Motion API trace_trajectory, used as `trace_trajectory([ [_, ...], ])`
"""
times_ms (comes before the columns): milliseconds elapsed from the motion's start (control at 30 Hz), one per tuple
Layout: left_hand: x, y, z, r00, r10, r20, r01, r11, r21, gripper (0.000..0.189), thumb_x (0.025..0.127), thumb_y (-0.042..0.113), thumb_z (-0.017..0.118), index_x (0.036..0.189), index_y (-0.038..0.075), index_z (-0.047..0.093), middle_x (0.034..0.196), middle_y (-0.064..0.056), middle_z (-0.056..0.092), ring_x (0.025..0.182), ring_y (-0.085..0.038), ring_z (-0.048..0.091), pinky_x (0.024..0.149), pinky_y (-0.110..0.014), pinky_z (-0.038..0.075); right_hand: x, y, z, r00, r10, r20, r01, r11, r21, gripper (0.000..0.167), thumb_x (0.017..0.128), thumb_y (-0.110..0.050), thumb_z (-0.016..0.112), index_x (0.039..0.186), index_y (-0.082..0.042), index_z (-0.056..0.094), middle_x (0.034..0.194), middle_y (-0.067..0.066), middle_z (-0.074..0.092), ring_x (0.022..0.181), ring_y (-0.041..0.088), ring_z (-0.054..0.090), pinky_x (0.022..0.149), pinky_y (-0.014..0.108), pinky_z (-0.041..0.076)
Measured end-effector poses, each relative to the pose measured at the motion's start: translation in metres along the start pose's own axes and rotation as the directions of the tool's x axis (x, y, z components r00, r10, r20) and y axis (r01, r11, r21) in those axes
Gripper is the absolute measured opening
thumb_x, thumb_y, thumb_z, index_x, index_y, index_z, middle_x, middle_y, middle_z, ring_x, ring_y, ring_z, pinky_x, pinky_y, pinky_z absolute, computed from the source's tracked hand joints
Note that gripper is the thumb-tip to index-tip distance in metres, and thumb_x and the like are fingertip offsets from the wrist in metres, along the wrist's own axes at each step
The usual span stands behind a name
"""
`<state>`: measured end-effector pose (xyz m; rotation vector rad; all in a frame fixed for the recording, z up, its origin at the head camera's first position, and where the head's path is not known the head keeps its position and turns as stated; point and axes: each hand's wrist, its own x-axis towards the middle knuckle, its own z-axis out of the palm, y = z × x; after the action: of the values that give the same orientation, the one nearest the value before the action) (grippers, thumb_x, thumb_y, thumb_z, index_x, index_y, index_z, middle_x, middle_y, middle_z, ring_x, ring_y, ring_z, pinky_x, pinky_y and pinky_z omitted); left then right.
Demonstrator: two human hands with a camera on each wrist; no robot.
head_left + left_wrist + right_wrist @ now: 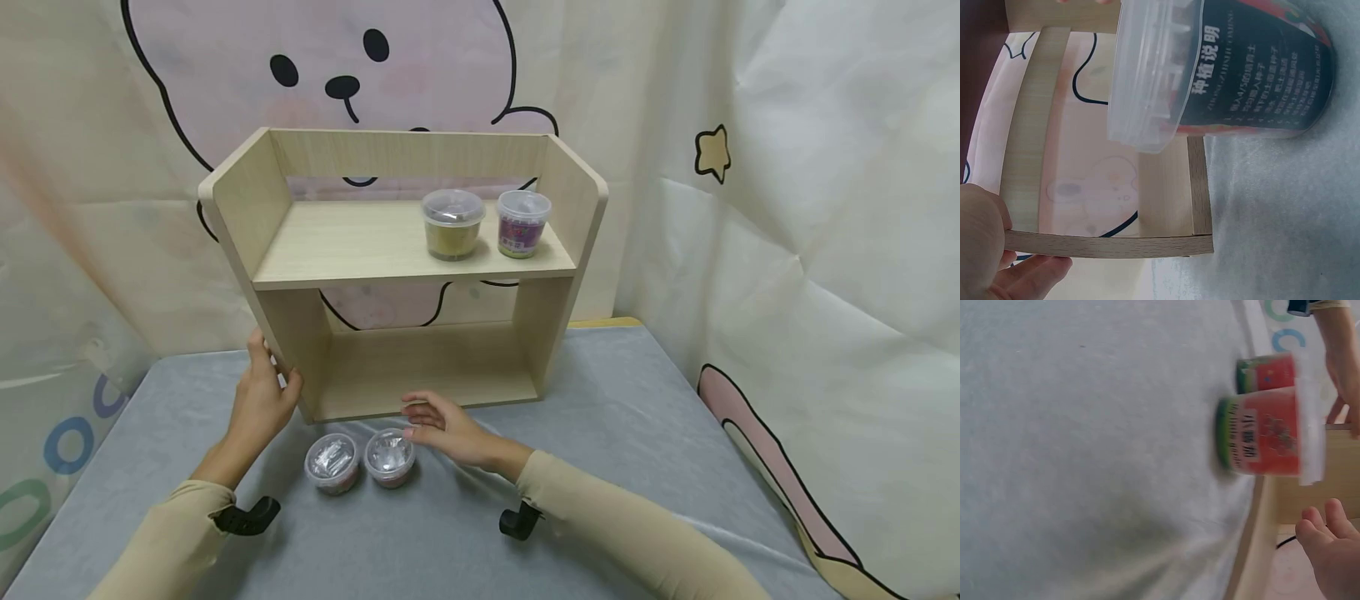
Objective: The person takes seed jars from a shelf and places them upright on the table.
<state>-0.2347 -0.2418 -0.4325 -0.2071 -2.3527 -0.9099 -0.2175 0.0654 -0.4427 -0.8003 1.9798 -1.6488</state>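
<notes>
Shelf panel (pixel 247 242) is pinched at eight o'clock by left hand (pixel 262 398), presumably for steadiness; right hand (pixel 457 432), fingers loosely spread, is held near planting cup (pixel 389 460).

Open-fronted lower bay (pixel 435 362), two tubs (pixel 389 458) before its left half; room left of upper tubs (pixel 453 237)
</notes>
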Motion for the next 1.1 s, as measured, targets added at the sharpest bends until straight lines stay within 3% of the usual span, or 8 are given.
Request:
trace_trajectory([
  [367, 0.0, 0.0, -0.001, 1.0, 0.0, -0.005, 0.0, 1.0, -0.003, 0.075, 0.088, -0.006, 0.058, 0.15, 0.01, 0.019, 0.123, -0.037, 0.06, 0.097, -0.06, 0.066, 0.071, -0.066, 0.054, -0.005, -0.032, -0.01, 0.999, -0.044, -0.03, 0.043, 0.999, -0.016, 0.057, 0.098, -0.008, 0.058, 0.15, 0.001, 0.035, 0.15, 0.027, 0.046, 0.141, 0.04, 0.046, 0.12, 0.051, 0.037],
  [633, 0.0, 0.0, 0.0, 1.0, 0.0, -0.003, 0.0, 1.0, 0.007, 0.076, 0.087, -0.006, 0.059, 0.15, 0.01, 0.019, 0.123, -0.035, 0.059, 0.095, -0.058, 0.066, 0.07, -0.064, 0.054, -0.01, -0.049, -0.023, 0.995, -0.096, -0.039, 0.094, 0.995, -0.044, 0.059, 0.098, -0.006, 0.058, 0.151, 0.001, 0.033, 0.149, 0.027, 0.046, 0.142, 0.04, 0.046, 0.118, 0.048, 0.04],
  [833, 0.001, 0.0, 0.001, 1.0, 0.015, -0.013, -0.015, 1.0, 0.0, 0.077, 0.087, -0.007, 0.059, 0.151, 0.011, 0.019, 0.123, -0.034, 0.059, 0.093, -0.057, 0.067, 0.069, -0.063, 0.054, -0.01, -0.07, -0.038, 0.987, -0.134, -0.088, 0.133, 0.991, -0.02, 0.057, 0.098, -0.005, 0.055, 0.151, 0.001, 0.033, 0.149, 0.028, 0.046, 0.141, 0.041, 0.046, 0.114, 0.043, 0.046],
  [1100, 0.0, -0.001, 0.002, 1.0, 0.014, -0.017, -0.014, 1.0, -0.019, 0.076, 0.087, -0.008, 0.058, 0.15, 0.011, 0.02, 0.124, -0.034, 0.059, 0.097, -0.059, 0.067, 0.071, -0.065, 0.054, -0.014, -0.083, -0.053, 0.982, -0.154, -0.109, 0.151, 0.988, -0.04, 0.057, 0.1, -0.01, 0.056, 0.151, 0.0, 0.033, 0.15, 0.027, 0.046, 0.141, 0.039, 0.047, 0.115, 0.041, 0.045],
])
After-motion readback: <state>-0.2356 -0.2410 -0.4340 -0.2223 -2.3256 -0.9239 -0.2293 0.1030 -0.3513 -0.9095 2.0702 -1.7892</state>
